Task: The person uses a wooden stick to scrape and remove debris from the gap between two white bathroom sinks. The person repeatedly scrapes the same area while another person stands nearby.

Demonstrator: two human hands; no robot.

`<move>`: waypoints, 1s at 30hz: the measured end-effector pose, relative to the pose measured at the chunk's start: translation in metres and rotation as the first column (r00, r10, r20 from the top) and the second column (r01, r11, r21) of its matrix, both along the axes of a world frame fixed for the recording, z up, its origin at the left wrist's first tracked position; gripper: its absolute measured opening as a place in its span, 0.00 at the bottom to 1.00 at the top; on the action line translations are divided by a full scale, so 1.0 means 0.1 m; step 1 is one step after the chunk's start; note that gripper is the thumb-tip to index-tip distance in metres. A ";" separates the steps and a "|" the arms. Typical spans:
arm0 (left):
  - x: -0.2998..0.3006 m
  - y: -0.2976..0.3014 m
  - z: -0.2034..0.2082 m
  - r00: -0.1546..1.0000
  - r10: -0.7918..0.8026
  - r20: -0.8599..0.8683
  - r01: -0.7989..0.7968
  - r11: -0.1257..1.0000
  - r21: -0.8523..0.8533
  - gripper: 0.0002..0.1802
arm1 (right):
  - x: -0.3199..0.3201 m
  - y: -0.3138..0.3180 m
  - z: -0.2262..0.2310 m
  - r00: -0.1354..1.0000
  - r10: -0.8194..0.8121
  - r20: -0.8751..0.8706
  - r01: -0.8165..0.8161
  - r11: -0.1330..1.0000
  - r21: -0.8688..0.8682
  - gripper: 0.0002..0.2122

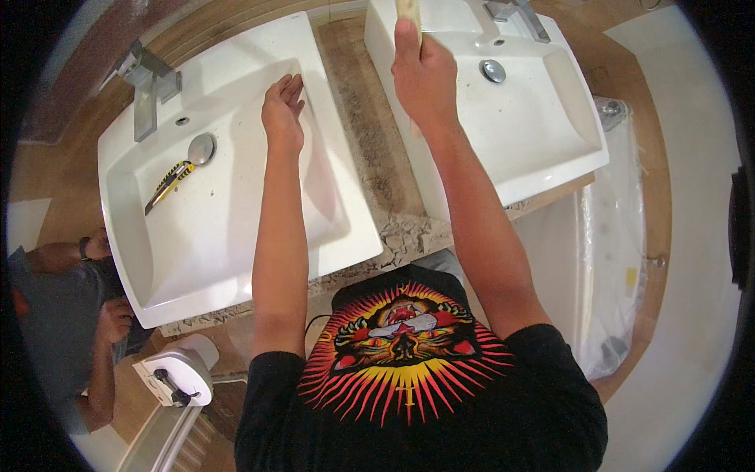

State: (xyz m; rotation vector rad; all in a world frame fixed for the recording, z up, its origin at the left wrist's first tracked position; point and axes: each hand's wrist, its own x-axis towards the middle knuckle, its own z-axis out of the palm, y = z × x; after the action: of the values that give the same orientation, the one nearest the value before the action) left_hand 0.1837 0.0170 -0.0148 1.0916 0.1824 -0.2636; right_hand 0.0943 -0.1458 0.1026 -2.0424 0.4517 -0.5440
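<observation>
My right hand (pixel 425 79) is closed around a pale, flat strip (pixel 408 11), perhaps wood, at the near side of the right sink (pixel 543 118). The strip sticks out above my thumb, and a little of it shows below the hand; its far end is cut off by the picture's edge. Over the right inner wall of the left sink (pixel 228 252), my left hand (pixel 283 114) has its fingers loosely bent, with nothing visible in them. A yellow and black utility knife (pixel 169 186) lies in that basin beside the round drain cover (pixel 202 148).
A brown stone counter (pixel 358 102) runs between the two sinks. Square metal faucets (pixel 145 102) rise behind them. Another person (pixel 67 322) is at the left edge. A white toilet (pixel 185 370) stands lower left, and a plastic-wrapped bathtub (pixel 613 259) is on the right.
</observation>
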 end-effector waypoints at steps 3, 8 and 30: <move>0.02 -0.02 -0.01 1.000 0.011 0.002 -0.011 1.000 -0.006 0.28 | 0.06 0.01 -0.30 1.000 0.013 0.022 -0.012 1.000 -0.015 0.25; 0.03 0.01 0.02 1.000 0.001 -0.027 -0.001 1.000 0.024 0.26 | -0.46 0.33 -1.41 0.791 0.066 -0.609 -0.035 0.997 0.063 0.27; 0.00 0.01 0.03 0.999 0.023 -0.032 -0.024 0.998 -0.058 0.27 | -0.40 0.32 -1.42 0.793 0.013 -0.609 0.033 0.997 0.064 0.30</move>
State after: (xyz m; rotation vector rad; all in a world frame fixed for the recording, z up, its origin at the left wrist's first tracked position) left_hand 0.1838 0.0183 -0.0119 1.0274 0.2144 -0.2637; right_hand 0.0543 -0.1139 -0.0391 -2.1173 0.8498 0.1564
